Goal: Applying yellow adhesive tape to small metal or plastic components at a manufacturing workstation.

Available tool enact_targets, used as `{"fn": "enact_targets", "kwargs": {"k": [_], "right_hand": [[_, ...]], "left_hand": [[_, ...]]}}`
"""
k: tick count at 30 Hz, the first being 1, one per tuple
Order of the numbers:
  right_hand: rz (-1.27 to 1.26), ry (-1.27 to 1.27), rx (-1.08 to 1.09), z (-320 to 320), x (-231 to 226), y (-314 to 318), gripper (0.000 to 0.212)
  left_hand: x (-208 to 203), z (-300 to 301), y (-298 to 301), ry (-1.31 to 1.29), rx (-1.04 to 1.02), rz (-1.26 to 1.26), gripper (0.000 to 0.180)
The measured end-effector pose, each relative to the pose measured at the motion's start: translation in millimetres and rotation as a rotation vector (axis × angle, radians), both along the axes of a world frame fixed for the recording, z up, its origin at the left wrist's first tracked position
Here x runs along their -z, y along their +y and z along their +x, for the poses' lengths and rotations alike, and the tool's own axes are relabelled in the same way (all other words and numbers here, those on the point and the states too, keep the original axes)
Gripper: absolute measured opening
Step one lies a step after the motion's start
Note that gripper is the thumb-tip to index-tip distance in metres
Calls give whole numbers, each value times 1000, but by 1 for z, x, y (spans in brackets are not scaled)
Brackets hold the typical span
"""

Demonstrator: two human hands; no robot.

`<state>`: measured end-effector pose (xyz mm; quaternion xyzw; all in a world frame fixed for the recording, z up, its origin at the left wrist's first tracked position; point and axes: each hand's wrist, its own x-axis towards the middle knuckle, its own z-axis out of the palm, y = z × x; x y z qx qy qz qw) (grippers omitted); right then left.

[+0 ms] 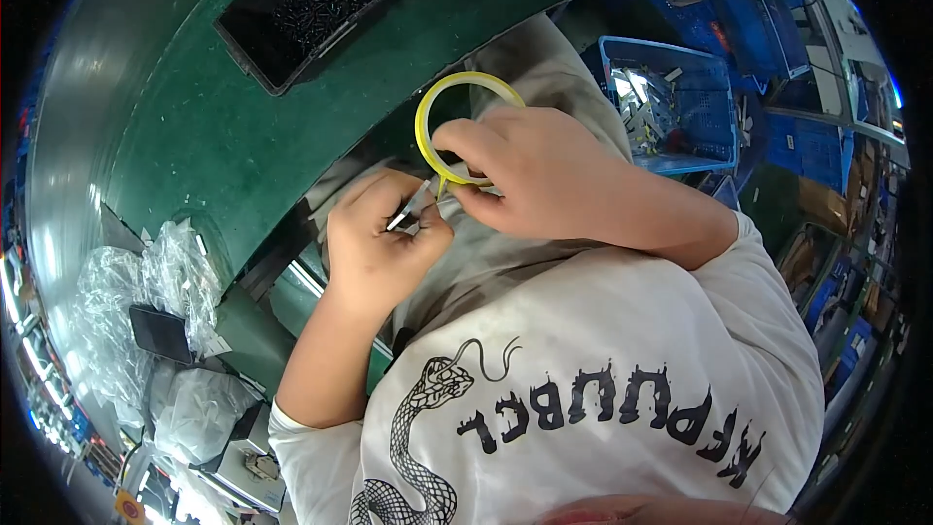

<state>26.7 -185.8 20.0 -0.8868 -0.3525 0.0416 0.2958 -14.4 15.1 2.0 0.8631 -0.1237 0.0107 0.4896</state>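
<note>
My right hand [530, 170] is closed on a roll of yellow tape [425, 126], with its thumb and fingers gripping the lower right of the ring. From the bottom of the roll a short yellow tape end [443, 187] reaches toward my left hand [379, 233]. My left fingers are curled around a small flat piece, pale and shiny [413, 206], with a dark part beneath it. Most of that piece is hidden in the fist, so its kind does not show. Both hands are held above my lap, close together.
On the green table [204, 156] stands a black bin [267, 68] of small dark parts. Crumpled clear plastic bags [180, 277] lie at the left. At the right, a blue crate [714, 102] holds flat metallic pieces, with more blue bins [807, 148] beyond.
</note>
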Motion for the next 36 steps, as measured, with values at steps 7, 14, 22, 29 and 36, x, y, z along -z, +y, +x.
{"fn": "enact_targets", "kwargs": {"k": [7, 14, 22, 29, 36], "right_hand": [[129, -80, -159, 3, 16, -3, 26], [297, -106, -162, 8, 22, -2, 13], [372, 229, -85, 13, 13, -3, 9], [360, 523, 13, 14, 5, -7, 10], [386, 580, 56, 13, 5, -3, 11]], "left_hand": [[-6, 0, 1, 196, -18, -97, 12], [4, -3, 8, 333, -16, -361, 9], [-6, -2, -1, 651, -218, -584, 31], [-12, -1, -2, 665, -107, -364, 37], [-9, -4, -1, 625, -37, -288, 30]]}}
